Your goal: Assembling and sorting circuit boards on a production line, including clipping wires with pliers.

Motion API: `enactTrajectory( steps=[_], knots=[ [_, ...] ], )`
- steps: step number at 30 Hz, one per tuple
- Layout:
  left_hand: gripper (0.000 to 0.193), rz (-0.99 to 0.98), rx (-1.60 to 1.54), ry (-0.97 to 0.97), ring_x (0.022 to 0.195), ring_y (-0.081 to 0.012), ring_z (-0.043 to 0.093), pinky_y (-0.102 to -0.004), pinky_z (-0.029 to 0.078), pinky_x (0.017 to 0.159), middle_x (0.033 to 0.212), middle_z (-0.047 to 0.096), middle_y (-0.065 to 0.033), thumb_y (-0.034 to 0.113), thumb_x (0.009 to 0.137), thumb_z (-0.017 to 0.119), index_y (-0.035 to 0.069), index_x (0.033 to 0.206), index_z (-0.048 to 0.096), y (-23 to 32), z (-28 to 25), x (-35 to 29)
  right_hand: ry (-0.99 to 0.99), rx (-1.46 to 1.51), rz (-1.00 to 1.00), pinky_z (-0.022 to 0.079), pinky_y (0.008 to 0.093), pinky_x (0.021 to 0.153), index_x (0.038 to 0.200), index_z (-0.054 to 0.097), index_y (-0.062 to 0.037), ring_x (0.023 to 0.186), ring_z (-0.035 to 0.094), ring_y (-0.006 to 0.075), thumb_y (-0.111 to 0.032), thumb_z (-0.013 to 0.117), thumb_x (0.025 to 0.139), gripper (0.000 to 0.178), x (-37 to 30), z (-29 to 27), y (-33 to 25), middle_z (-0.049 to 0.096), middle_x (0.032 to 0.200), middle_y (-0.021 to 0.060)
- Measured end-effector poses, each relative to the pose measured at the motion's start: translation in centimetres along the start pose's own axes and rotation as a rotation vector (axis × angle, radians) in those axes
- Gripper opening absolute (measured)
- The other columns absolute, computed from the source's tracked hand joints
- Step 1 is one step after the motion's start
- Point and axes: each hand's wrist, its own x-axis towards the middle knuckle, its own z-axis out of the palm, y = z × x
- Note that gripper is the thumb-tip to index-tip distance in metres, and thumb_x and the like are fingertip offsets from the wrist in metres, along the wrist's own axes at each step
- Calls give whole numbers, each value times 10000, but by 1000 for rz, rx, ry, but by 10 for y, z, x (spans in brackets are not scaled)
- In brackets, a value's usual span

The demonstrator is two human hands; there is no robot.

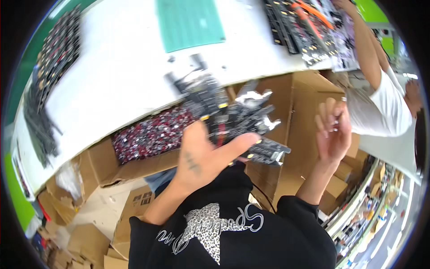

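My left hand [199, 154] is closed around a bundle of black strip-like pieces [210, 96] with shiny clear plastic and small yellow marks. Motion blurs the bundle, and its exact kind does not show. It fans out above an open cardboard box and the table's near edge. Off to the right, my right hand [333, 130] is raised with curled fingers, apart from the bundle. Small bright specks show at its fingers, too small to name. Under the table's edge, a cardboard box [109, 163] holds many small red, dark and clear pieces [150, 134].
The white table [116, 58] bears a green mat [190, 24], a stack of black strips [58, 58] at left, and orange-handled pliers [313, 22] on more black pieces at right. A co-worker's arm [367, 49] reaches in there. Cardboard boxes [89, 242] stand below left.
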Motion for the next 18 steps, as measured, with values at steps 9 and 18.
enactTrajectory(
  steps=[9, 18],
  knots=[
    [360, 112, 398, -652, 512, -173, 619, -286, 520, 473, 708, 611, -138, 96, 797, 675, -78, 1047, 481, -78, 138, 105, 252, 0, -294, 291, 198, 501, 961, 521, -2, 622, 320, 73, -159, 528, 928, 160, -74, -50, -67, 383, 759, 15],
    [838, -1, 510, -754, 535, -157, 608, -279, 518, 469, 771, 643, -101, 58, 758, 690, -20, 1432, 198, -70, 127, 98, 329, -72, -144, 301, 189, 476, 944, 524, -11, 606, 342, 65, -152, 561, 894, 155, -80, -62, -37, 421, 762, 19]
  ],
)
